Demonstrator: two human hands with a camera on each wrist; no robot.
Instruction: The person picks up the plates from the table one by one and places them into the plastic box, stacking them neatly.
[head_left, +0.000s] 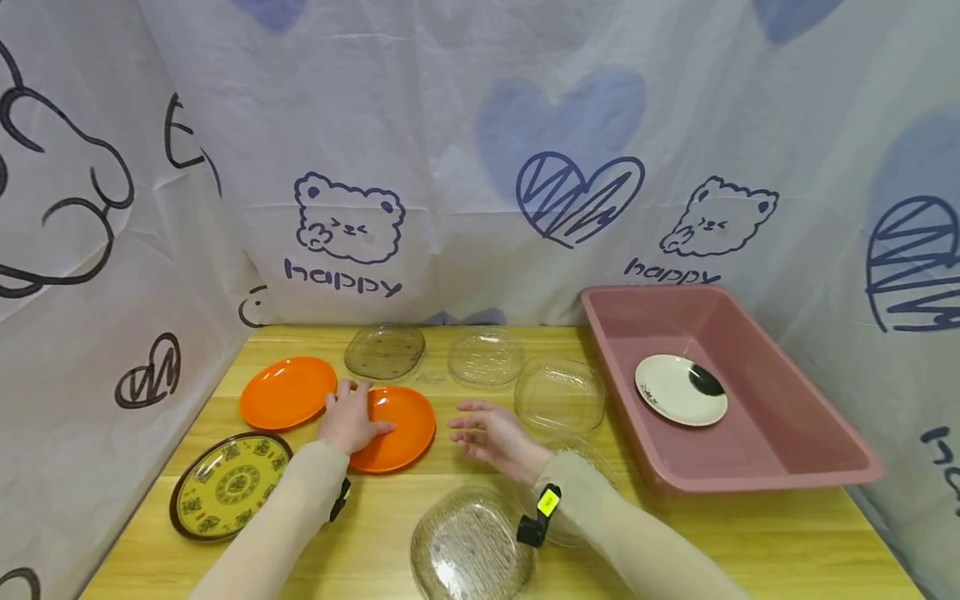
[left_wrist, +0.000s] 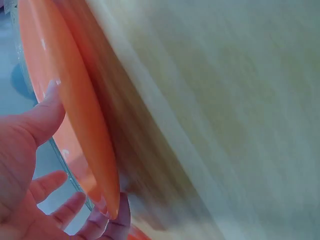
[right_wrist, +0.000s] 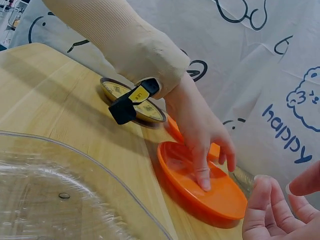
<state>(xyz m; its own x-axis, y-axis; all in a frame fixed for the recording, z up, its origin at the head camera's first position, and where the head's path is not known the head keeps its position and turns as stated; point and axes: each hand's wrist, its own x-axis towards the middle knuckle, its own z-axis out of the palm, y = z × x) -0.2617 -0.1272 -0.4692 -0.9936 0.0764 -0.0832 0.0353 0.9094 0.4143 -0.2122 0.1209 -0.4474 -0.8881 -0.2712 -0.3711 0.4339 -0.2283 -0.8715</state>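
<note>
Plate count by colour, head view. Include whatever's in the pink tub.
Orange plates: 2
Yellow plate with dark rim: 1
White plate with black spot, in the tub: 1
See-through plates, clear or tinted: 5, one partly behind the right forearm
Total: 9

Bright head view, hazy left-wrist view.

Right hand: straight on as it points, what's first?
Probably the orange plate held by the left hand, though how high the right hand sits is hard to judge.
</note>
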